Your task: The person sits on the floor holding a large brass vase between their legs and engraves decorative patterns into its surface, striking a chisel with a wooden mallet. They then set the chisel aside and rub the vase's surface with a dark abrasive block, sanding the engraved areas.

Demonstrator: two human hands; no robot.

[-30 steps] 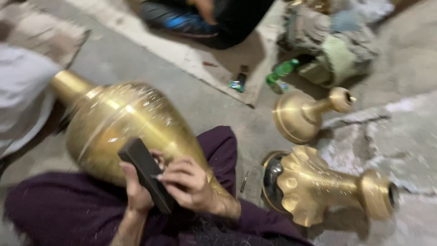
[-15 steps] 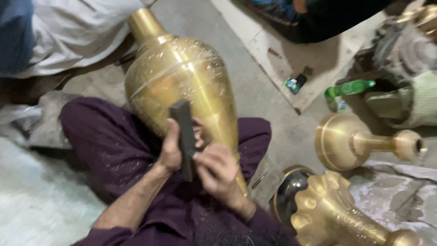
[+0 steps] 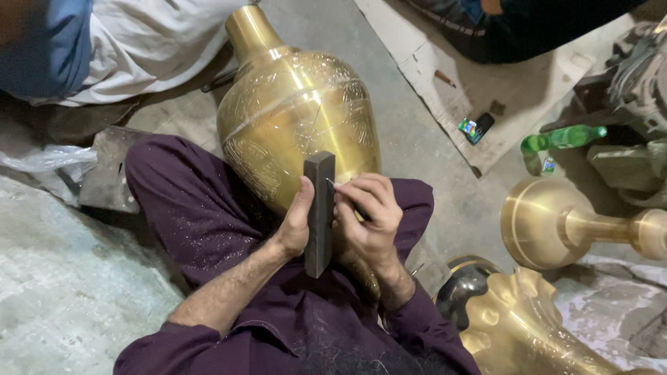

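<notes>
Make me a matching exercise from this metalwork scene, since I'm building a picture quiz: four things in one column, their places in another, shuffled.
Things:
1. brass vase
2. dark flat bar
3. green bottle
4. scalloped brass piece

Places:
A. lying on the floor at the right, above the round brass base
B. bottom right corner
C. resting across the person's lap, neck pointing away
D. upright in the left hand, beside the right hand

Pairs: 1-C, 2-D, 3-A, 4-B
</notes>
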